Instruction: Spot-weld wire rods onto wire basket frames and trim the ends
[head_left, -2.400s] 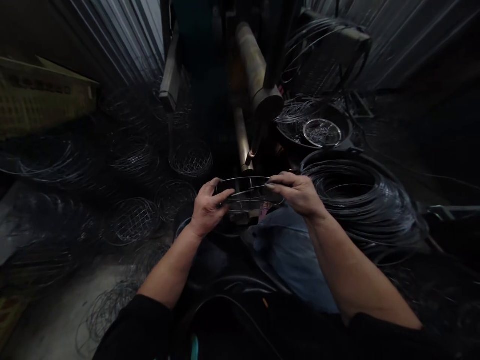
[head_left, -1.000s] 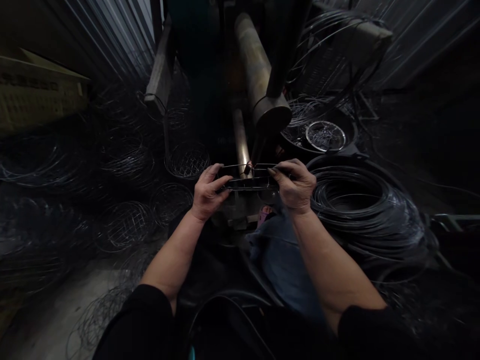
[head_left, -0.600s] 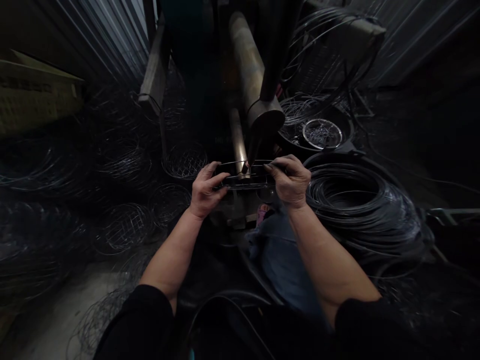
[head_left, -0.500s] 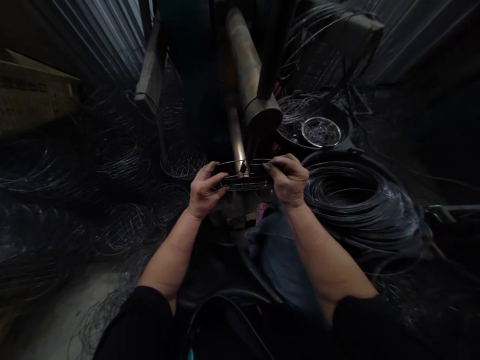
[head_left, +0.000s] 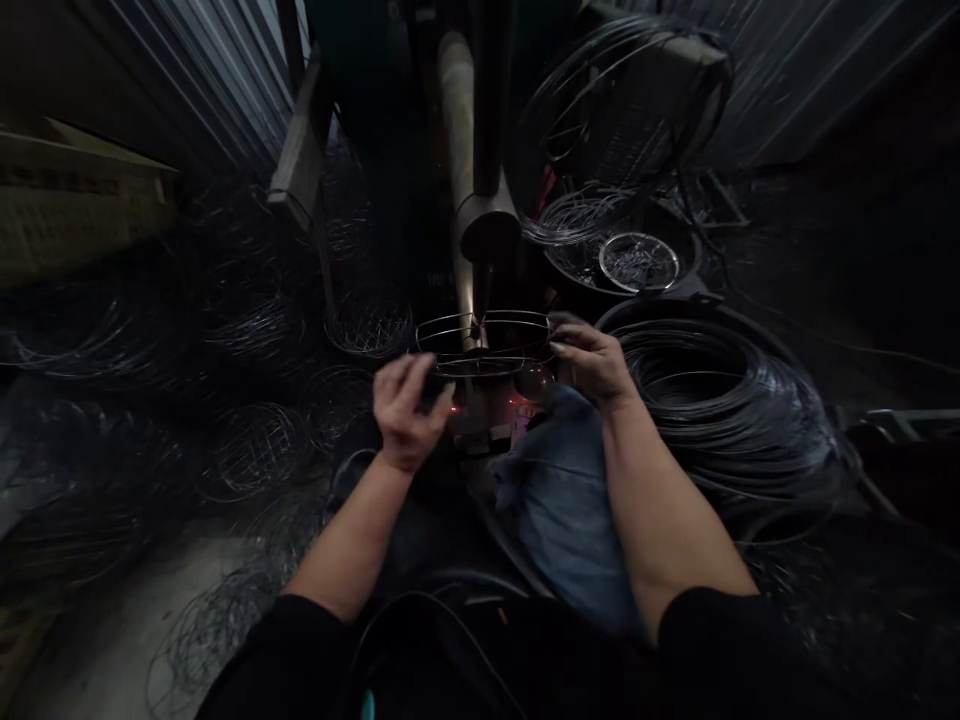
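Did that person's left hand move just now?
Yes: the left hand has dropped down and back toward the person, judged against the round wire basket on the floor, which it now sits further below.

In the lower middle there are two hands of one person, one left hand and one right hand, and between them is one oval wire frame. Left of the middle I can count four round wire baskets, and more lie in the dark, too dim for counting. On the right is one big coil of black wire. At upper right is one black tub with one round metal ring inside. At upper left is one cardboard box.
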